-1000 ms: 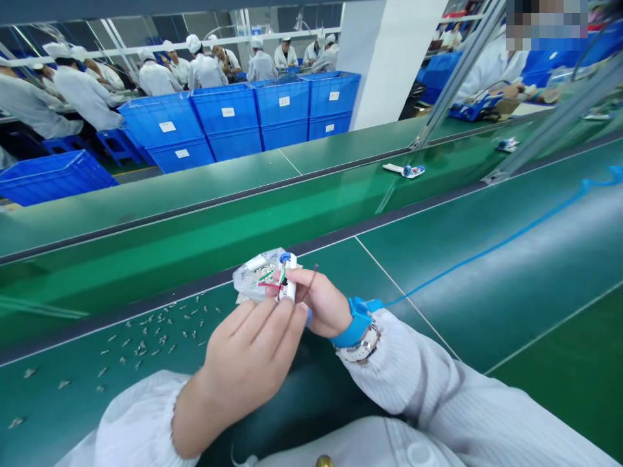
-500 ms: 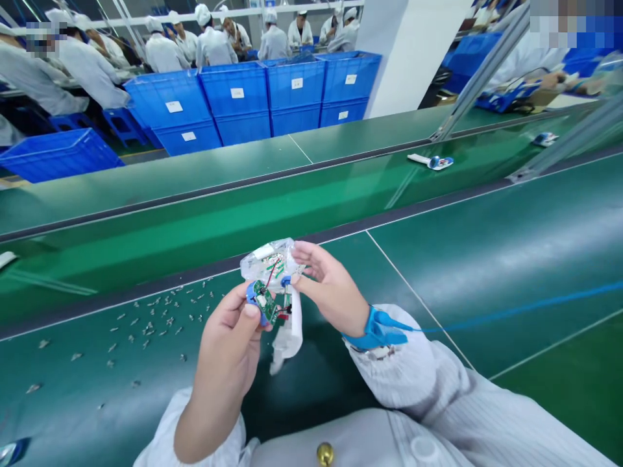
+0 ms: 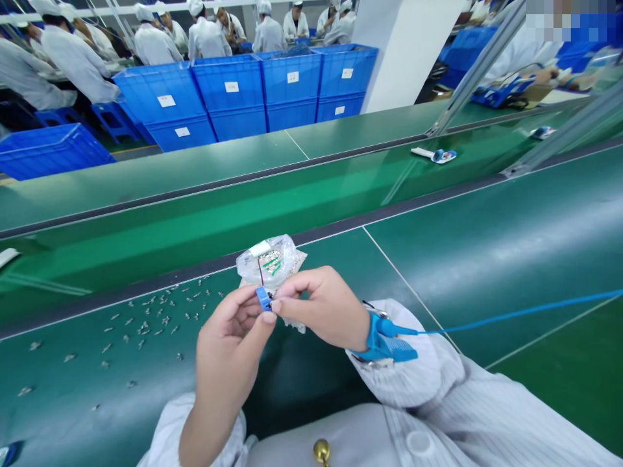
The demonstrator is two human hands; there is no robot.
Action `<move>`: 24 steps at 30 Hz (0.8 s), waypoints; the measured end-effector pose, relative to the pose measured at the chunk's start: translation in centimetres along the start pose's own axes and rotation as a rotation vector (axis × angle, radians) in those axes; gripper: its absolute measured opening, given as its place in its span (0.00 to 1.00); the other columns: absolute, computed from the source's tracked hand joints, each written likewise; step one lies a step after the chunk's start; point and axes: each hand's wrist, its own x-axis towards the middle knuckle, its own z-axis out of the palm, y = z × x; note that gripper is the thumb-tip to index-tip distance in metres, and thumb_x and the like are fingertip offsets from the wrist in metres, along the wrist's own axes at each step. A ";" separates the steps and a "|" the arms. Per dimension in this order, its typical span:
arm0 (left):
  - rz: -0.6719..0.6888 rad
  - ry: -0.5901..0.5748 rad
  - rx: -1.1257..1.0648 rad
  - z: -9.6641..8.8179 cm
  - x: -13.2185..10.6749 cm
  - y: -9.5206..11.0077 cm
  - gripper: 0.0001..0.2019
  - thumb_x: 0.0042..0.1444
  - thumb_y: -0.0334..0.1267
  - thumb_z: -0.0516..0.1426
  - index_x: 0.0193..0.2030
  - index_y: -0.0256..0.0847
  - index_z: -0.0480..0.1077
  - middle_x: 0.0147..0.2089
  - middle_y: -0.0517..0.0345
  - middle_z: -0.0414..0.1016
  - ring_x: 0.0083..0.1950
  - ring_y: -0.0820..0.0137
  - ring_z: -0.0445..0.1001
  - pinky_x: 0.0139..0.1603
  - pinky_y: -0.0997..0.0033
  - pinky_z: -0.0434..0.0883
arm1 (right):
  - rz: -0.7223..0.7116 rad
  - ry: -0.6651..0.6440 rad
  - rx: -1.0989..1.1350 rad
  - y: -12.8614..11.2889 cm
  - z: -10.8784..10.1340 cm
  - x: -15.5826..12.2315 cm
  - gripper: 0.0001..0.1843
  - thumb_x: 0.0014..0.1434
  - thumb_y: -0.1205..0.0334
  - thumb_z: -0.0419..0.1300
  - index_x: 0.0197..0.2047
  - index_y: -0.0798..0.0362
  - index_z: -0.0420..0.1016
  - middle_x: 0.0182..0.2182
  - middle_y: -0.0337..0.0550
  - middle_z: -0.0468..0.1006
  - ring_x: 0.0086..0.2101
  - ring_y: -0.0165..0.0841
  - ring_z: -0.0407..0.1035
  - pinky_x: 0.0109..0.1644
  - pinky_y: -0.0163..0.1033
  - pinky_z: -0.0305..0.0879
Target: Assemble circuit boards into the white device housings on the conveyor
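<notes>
My left hand and my right hand meet over the near green bench, both pinched on a small blue and white device with thin red and green wires. Most of the device is hidden behind my fingers. Just beyond my hands lies a clear plastic bag of small metal parts. A blue wrist strap sits on my right wrist, and its blue cord runs off to the right.
Several small metal parts are scattered on the bench to the left. A white and blue device lies on the green conveyor belt. Blue crates and people in white coats stand beyond.
The open device with its green circuit board was held apart in my hands; now both hands have closed together over it and it is mostly hidden.
</notes>
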 end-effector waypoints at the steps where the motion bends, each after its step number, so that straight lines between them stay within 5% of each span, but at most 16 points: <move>1: -0.010 0.003 0.000 0.0 0.0 0.0 0.11 0.49 0.38 0.66 0.41 0.46 0.77 0.34 0.60 0.80 0.32 0.72 0.78 0.31 0.79 0.74 | -0.007 -0.016 0.003 0.1 -0.2 0.2 0.11 0.47 0.59 0.63 0.20 0.57 0.73 0.16 0.35 0.67 0.20 0.24 0.58 0.25 0.31 0.54; 8: -0.163 0.074 -0.243 -0.1 0.9 -0.7 0.16 0.41 0.43 0.69 0.38 0.42 0.77 0.32 0.59 0.78 0.27 0.76 0.72 0.25 0.81 0.70 | -0.096 0.099 -0.111 1.0 -1.8 3.7 0.11 0.49 0.59 0.60 0.21 0.57 0.73 0.18 0.36 0.68 0.23 0.25 0.60 0.28 0.32 0.56; 13: -0.202 0.086 -0.276 0.0 1.1 -0.7 0.17 0.39 0.46 0.69 0.36 0.41 0.77 0.28 0.60 0.76 0.24 0.77 0.68 0.23 0.80 0.67 | -0.037 0.214 -0.134 3.1 -2.7 5.9 0.10 0.49 0.63 0.59 0.34 0.59 0.77 0.28 0.42 0.77 0.30 0.30 0.68 0.38 0.36 0.64; 17: -0.224 0.074 -0.281 0.1 1.3 -0.7 0.17 0.41 0.46 0.68 0.37 0.41 0.77 0.29 0.59 0.76 0.24 0.77 0.68 0.22 0.79 0.66 | -0.014 0.142 -0.111 4.0 -3.1 4.1 0.10 0.51 0.60 0.58 0.30 0.58 0.76 0.29 0.44 0.77 0.32 0.31 0.70 0.40 0.36 0.66; 19: -0.225 0.068 -0.281 0.1 1.5 -0.7 0.17 0.42 0.47 0.68 0.37 0.42 0.76 0.29 0.60 0.76 0.25 0.77 0.67 0.22 0.80 0.65 | 0.029 0.039 -0.091 4.2 -3.0 2.5 0.18 0.50 0.57 0.60 0.41 0.59 0.76 0.34 0.46 0.78 0.33 0.31 0.71 0.40 0.37 0.67; 22: -0.238 0.013 -0.274 0.2 1.9 -0.5 0.17 0.43 0.48 0.67 0.37 0.41 0.76 0.29 0.61 0.75 0.24 0.78 0.66 0.23 0.80 0.65 | 0.056 -0.143 -0.085 4.9 -2.1 0.5 0.37 0.50 0.52 0.62 0.61 0.60 0.63 0.44 0.51 0.76 0.35 0.33 0.72 0.41 0.39 0.68; 24: -0.257 -0.048 -0.263 0.0 2.1 -0.1 0.17 0.43 0.47 0.68 0.37 0.40 0.76 0.30 0.59 0.76 0.25 0.77 0.68 0.24 0.79 0.67 | -0.009 -0.160 -0.129 5.5 -1.3 0.0 0.32 0.57 0.50 0.56 0.60 0.58 0.64 0.45 0.51 0.77 0.38 0.34 0.72 0.45 0.40 0.68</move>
